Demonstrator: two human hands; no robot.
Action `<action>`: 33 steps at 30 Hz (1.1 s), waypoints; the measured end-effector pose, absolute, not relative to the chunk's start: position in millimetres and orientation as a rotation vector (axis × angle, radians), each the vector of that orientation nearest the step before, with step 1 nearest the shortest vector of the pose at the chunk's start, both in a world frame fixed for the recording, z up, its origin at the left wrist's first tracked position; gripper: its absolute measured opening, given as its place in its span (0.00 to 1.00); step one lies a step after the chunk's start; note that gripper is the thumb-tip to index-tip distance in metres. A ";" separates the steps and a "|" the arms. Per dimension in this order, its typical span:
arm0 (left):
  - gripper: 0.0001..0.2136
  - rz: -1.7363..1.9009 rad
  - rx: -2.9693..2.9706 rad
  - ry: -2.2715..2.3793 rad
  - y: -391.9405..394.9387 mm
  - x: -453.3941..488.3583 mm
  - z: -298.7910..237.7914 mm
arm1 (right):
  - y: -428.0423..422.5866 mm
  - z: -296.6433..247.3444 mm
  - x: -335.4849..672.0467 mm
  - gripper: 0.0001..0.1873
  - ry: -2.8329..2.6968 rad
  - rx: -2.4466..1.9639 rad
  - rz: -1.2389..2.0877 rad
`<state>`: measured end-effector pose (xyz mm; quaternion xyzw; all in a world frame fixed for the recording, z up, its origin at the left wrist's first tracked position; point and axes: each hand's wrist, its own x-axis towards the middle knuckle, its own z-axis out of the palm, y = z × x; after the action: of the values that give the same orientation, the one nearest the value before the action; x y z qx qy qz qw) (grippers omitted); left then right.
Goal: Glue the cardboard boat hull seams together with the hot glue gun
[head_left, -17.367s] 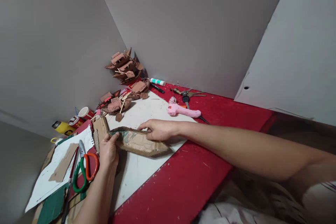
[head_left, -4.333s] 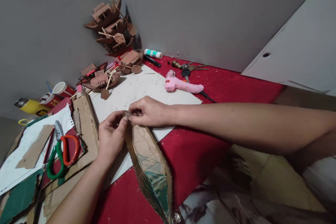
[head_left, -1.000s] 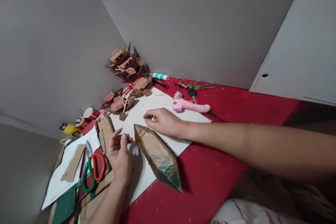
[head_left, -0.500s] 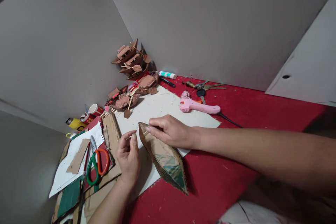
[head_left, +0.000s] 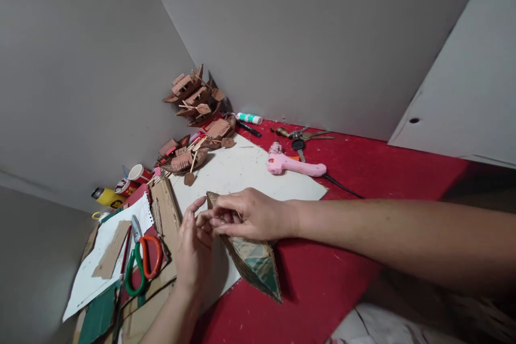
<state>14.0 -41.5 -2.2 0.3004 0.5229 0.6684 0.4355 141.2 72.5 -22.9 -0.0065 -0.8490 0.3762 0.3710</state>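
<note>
A small boat hull of cardboard (head_left: 258,266) with a green-patterned end lies slantwise, its far tip raised beside my fingers. My right hand (head_left: 252,217) reaches over the hull from the right, its fingers pinched together. Against those fingertips come the curled fingers of my left hand (head_left: 195,250), at the hull's left side, with one finger pointing up. Whatever is between the fingers of either hand is too small or hidden to make out. The middle of the hull is covered by my right hand.
A pink glue gun (head_left: 296,165) with a black cord lies beyond my right arm on the red table (head_left: 363,166). Finished model boats (head_left: 189,158) stand near the wall. Scissors (head_left: 143,263), cardboard pieces (head_left: 108,255) and a yellow bottle (head_left: 108,197) are at left.
My right hand has moved down and left from the hull's far edge to meet my left hand's fingers. The whole view has shifted slightly.
</note>
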 end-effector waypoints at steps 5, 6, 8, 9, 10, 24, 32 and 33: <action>0.15 1.673 0.641 1.257 -41.6 16.7 2.5 | 75.3 -21.9 140.1 0.07 -2.197 0.000 0.830; 0.15 1.674 0.629 1.255 -41.3 16.9 3.2 | 75.8 -21.9 140.0 0.07 -2.197 -0.014 0.824; 0.15 1.674 0.611 1.250 -40.7 16.1 4.4 | 76.7 -21.8 140.2 0.07 -2.198 -0.040 0.827; 0.15 1.675 0.605 1.247 -40.5 15.3 4.8 | 76.9 -21.7 140.4 0.07 -2.197 -0.045 0.828; 0.15 1.675 0.602 1.246 -40.5 14.4 5.2 | 77.1 -21.7 140.5 0.07 -2.198 -0.042 0.826; 0.16 1.677 0.607 1.289 -40.5 9.3 0.8 | 77.3 -23.8 138.0 0.02 -2.157 -0.063 0.912; 0.15 1.706 0.625 1.293 -40.3 9.5 -0.7 | 79.8 -25.1 137.8 0.07 -2.171 -0.148 0.909; 0.15 1.719 0.650 1.303 -40.0 8.5 -1.4 | 80.4 -23.9 138.6 0.07 -2.164 -0.166 0.907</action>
<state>8.5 -40.0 -1.4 0.2606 0.5221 0.6891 0.4297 138.6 80.4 -23.9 -0.0652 -0.8493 0.3560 0.3843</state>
